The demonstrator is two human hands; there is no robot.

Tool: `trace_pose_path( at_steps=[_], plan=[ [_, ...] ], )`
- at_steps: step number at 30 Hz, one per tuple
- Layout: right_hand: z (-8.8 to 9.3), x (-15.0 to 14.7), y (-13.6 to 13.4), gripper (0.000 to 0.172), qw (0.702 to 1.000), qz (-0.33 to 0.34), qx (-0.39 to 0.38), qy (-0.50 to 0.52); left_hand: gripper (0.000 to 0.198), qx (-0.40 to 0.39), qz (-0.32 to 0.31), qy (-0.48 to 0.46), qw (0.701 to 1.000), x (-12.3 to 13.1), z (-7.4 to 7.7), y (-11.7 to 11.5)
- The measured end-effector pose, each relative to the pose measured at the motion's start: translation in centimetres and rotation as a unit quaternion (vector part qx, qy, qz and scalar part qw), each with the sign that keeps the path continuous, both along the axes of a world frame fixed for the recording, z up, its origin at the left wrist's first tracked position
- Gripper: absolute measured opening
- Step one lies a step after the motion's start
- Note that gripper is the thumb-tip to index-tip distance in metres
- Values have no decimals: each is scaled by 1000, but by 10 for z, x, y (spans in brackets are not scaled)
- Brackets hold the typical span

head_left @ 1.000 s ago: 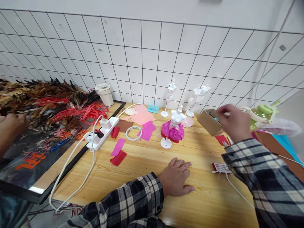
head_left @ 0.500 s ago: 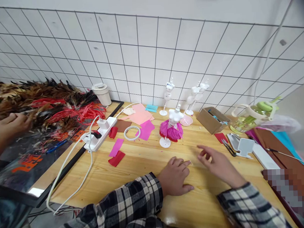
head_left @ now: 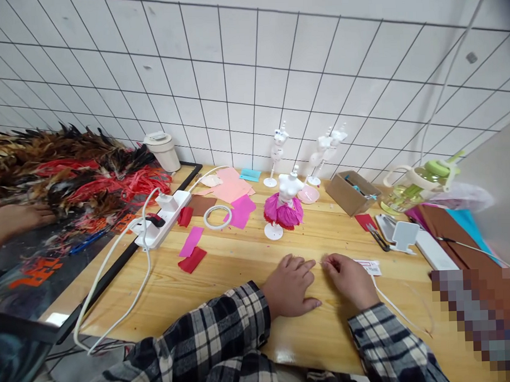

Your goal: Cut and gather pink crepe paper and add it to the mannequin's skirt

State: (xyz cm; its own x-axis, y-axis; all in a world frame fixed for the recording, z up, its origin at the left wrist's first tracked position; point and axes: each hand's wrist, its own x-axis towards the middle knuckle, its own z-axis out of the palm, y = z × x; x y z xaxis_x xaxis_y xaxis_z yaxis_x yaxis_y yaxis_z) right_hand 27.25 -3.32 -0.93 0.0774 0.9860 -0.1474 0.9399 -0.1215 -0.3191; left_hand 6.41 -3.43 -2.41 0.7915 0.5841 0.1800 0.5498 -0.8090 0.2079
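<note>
My left hand (head_left: 289, 287) lies on the wooden table with its fingers spread, palm down. Close to its fingertips, my right hand (head_left: 350, 279) is closed in a pinch; whatever it holds, if anything, is too small to make out. Beyond both hands stands a small white mannequin (head_left: 290, 184) on a round base, dressed in a magenta ruffled paper skirt (head_left: 287, 211) with red beneath. A white printed tag (head_left: 370, 267) lies beside my right hand, and a thin white cord (head_left: 395, 306) runs from near it toward the table's right side.
Several coloured paper pieces (head_left: 241, 212), a tape roll (head_left: 217, 217) and a power strip (head_left: 164, 221) lie left. More mannequins (head_left: 277, 145), a cardboard box (head_left: 351, 193), snips (head_left: 377, 237), a phone stand (head_left: 405, 236) and a bottle (head_left: 422, 185) stand around. Another person's hand (head_left: 24, 224) touches feathers (head_left: 48, 159).
My right hand has moved slightly left and its fingers have closed into a pinch. The tag and cord now show beside it. The other person's hand has lowered onto the feathers.
</note>
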Motion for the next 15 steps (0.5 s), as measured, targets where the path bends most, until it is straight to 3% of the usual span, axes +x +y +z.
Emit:
trace_pose_path(
  at_steps=[6, 12, 15],
  plan=[
    [-6, 10, 14, 21, 994, 16, 13, -104, 58, 0, 2, -6, 1000, 1, -2, 1],
    [2, 20, 34, 18, 994, -7, -47, -104, 59, 0, 1, 0, 1000, 2, -1, 0],
    [7, 35, 39, 15, 991, -26, -38, -127, 58, -2, 3, -4, 1000, 1, -2, 0]
  ],
)
